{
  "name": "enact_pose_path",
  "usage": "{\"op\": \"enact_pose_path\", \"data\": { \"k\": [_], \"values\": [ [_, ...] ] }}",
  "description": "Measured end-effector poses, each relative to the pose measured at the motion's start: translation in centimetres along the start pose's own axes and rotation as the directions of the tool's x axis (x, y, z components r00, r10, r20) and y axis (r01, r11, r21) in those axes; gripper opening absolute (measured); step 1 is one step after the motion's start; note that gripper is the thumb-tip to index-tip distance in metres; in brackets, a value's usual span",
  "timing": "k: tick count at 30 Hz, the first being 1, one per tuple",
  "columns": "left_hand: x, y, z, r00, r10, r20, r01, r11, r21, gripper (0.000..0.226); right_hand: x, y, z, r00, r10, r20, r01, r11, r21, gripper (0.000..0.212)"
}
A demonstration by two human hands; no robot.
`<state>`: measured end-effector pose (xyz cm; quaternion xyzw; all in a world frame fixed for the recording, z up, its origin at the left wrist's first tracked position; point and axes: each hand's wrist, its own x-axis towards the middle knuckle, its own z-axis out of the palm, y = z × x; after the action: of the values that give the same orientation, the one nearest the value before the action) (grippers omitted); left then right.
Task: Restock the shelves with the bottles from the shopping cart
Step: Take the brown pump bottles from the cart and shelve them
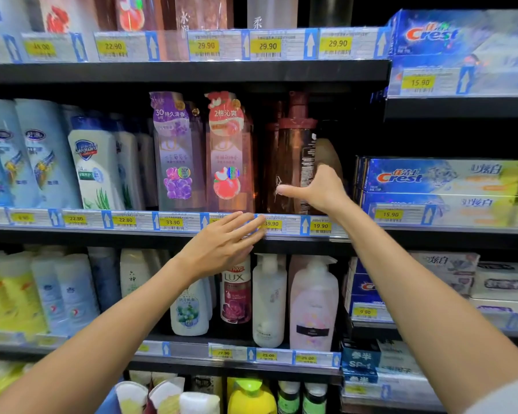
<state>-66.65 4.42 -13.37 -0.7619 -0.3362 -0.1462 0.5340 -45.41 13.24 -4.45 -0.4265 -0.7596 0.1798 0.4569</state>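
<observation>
A tall brown pump bottle stands on the middle shelf, right of a pink Lux bottle and a purple one. My right hand wraps the brown bottle's lower right side, thumb stretched across its front and fingers hidden behind it. My left hand is flat with fingers apart, holding nothing, and its fingertips lie over the price strip just below and left of the brown bottle. The shopping cart is out of view.
White and blue body-wash bottles fill the left of the middle shelf. Crest toothpaste boxes are stacked to the right. More bottles stand on the shelf below, and a dark shelf board runs overhead.
</observation>
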Motion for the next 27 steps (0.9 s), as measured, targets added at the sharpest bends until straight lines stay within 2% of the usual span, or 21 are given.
{"op": "enact_pose_path", "data": {
  "k": [2, 4, 6, 7, 8, 13, 15, 17, 19, 21, 23, 24, 26, 27],
  "values": [
    [0.1, 0.1, -0.1, 1.000, -0.006, 0.004, 0.006, 1.000, -0.005, 0.034, -0.1, -0.6, 0.6, 1.000, -0.016, -0.016, 0.014, 0.996, -0.085, 0.083],
    [0.1, 0.1, -0.1, 1.000, -0.007, 0.002, 0.007, 1.000, -0.028, 0.033, 0.3, -0.5, 0.1, 0.990, -0.002, 0.143, -0.008, 0.997, 0.072, 0.078],
    [0.2, 0.0, -0.2, 1.000, -0.008, -0.002, 0.008, 0.999, -0.039, 0.032, 0.2, 0.1, -0.8, 0.954, -0.044, 0.297, -0.041, 0.961, 0.273, 0.047],
    [0.2, 0.0, -0.3, 1.000, -0.008, 0.000, 0.008, 0.999, -0.038, 0.033, 0.1, 0.5, -1.0, 0.944, -0.068, 0.324, -0.039, 0.949, 0.313, 0.033],
    [0.2, 0.0, -0.3, 1.000, -0.007, 0.003, 0.007, 0.999, -0.037, 0.034, 0.1, 0.9, -1.1, 0.945, -0.087, 0.317, -0.024, 0.944, 0.329, 0.031],
    [0.2, 0.0, -0.4, 1.000, -0.013, -0.006, 0.013, 0.998, -0.053, 0.034, 0.1, 0.7, -0.2, 0.984, -0.082, 0.160, 0.040, 0.967, 0.250, 0.049],
    [0.2, 0.0, -0.4, 1.000, -0.009, -0.007, 0.009, 0.999, -0.042, 0.033, -0.2, 0.2, 0.6, 0.997, -0.035, 0.071, 0.024, 0.989, 0.146, 0.075],
    [0.2, 0.0, -0.4, 1.000, -0.011, -0.002, 0.011, 0.999, -0.040, 0.033, -0.7, -0.6, 2.0, 0.999, -0.005, -0.035, 0.004, 1.000, -0.020, 0.093],
    [0.2, 0.0, -0.5, 1.000, -0.015, 0.005, 0.015, 0.999, -0.042, 0.033, -0.7, -1.1, 3.0, 0.999, 0.004, -0.044, -0.008, 0.995, -0.097, 0.100],
    [0.2, 0.0, -0.7, 1.000, -0.006, 0.019, 0.007, 0.999, -0.037, 0.034, -0.4, -1.1, 3.1, 0.999, 0.033, 0.039, -0.032, 0.999, -0.027, 0.104],
    [0.2, -0.1, -0.9, 1.000, 0.004, 0.031, -0.003, 1.000, -0.027, 0.034, -0.2, -0.6, 2.4, 0.987, 0.054, 0.152, -0.074, 0.989, 0.131, 0.096],
    [0.2, -0.1, -0.9, 0.999, 0.004, 0.033, -0.003, 1.000, -0.026, 0.035, -0.2, -0.4, 2.0, 0.982, 0.054, 0.183, -0.089, 0.978, 0.190, 0.083],
    [0.2, 0.0, -1.0, 1.000, -0.002, 0.030, 0.003, 1.000, -0.030, 0.034, -0.1, 0.1, 1.6, 0.982, 0.032, 0.184, -0.075, 0.970, 0.231, 0.054],
    [0.2, 0.0, -1.0, 1.000, -0.005, 0.031, 0.006, 0.999, -0.033, 0.034, 0.0, 0.1, 1.6, 0.986, 0.023, 0.163, -0.061, 0.971, 0.231, 0.052]
  ]
}}
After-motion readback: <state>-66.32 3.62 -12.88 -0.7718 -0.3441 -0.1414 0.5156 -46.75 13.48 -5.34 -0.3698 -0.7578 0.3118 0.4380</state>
